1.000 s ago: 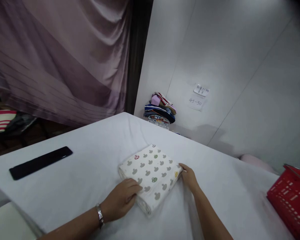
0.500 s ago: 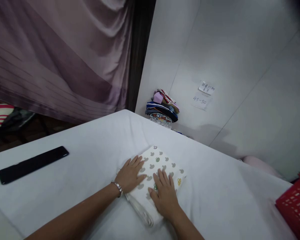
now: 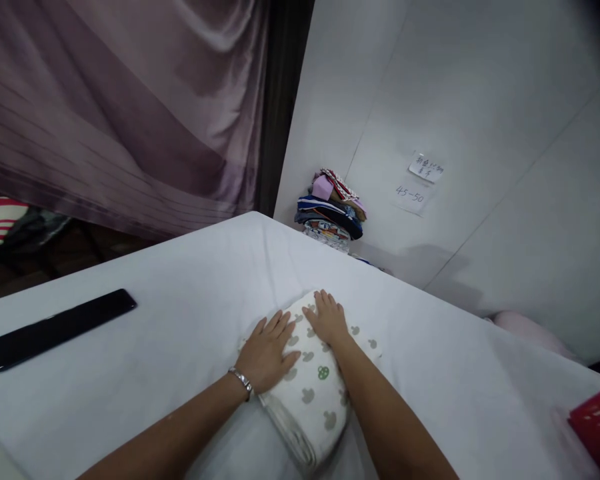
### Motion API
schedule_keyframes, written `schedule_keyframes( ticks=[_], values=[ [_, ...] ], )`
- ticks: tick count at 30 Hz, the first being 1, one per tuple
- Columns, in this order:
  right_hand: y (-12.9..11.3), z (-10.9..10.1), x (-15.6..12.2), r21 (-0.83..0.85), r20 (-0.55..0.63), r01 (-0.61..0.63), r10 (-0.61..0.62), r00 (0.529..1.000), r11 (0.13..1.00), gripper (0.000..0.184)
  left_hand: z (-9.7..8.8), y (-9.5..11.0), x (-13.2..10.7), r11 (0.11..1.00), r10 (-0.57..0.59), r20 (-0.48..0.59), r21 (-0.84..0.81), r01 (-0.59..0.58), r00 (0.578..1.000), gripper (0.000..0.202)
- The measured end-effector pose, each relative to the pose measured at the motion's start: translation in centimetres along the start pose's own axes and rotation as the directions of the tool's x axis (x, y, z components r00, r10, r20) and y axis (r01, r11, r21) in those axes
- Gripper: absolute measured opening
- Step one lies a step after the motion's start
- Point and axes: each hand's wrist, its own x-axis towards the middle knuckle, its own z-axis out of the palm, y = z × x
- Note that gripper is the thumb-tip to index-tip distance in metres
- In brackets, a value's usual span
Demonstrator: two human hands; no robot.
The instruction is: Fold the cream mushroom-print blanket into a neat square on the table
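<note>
A folded white cloth point(image 3: 307, 393) with grey mushroom-like shapes and a green motif lies on the white-covered table point(image 3: 180, 280). My left hand point(image 3: 267, 353), with a silver bracelet at the wrist, rests flat on the cloth's left side, fingers spread. Over the cloth's far corner lies my right hand point(image 3: 329, 319), palm down with fingers extended. My right forearm hides part of the cloth's right side. Layered folds show at the cloth's near left edge.
A long black glossy object point(image 3: 60, 330) lies on the table's left. Folded clothes point(image 3: 330, 207) are stacked beyond the far edge, beside the wall with paper notes point(image 3: 425, 168). A red basket point(image 3: 597, 423) stands at the right. A mauve curtain point(image 3: 130, 107) hangs behind.
My right hand has slid away from me, from the cloth's middle to its far corner. My left hand stays on the left side. The view has shifted slightly.
</note>
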Motion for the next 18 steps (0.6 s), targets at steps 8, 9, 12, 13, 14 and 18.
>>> schedule_keyframes(
  ticks=[8,9,12,13,14,18],
  values=[
    [1.9,0.7,1.4,0.132,-0.004,-0.007,0.007,1.000,0.991,0.061,0.2,0.1,-0.1,1.000,-0.004,-0.018,-0.020,0.004,1.000,0.055],
    [2.3,0.3,1.8,0.174,0.013,-0.024,0.022,1.000,0.984,0.060,0.1,0.1,-0.1,1.000,-0.002,-0.024,-0.029,0.001,1.000,0.055],
    [3.8,-1.0,2.4,0.223,0.037,-0.102,0.096,0.995,0.969,0.060,-0.7,-0.3,0.0,0.998,-0.009,-0.082,-0.061,0.004,0.997,0.052],
    [4.3,-1.3,2.4,0.215,0.038,-0.127,0.122,0.992,0.968,0.061,-1.1,-0.6,-0.1,0.997,-0.028,-0.105,-0.073,0.020,0.994,0.050],
    [4.8,-1.6,2.3,0.204,0.039,-0.145,0.140,0.989,0.968,0.062,-1.4,-1.0,-0.1,0.995,-0.063,-0.117,-0.083,0.054,0.991,0.048],
    [6.2,-1.9,1.2,0.174,0.064,-0.218,0.210,0.976,0.960,0.068,-2.1,-3.0,-0.4,0.965,-0.243,-0.084,-0.117,0.233,0.966,0.047]
  ],
)
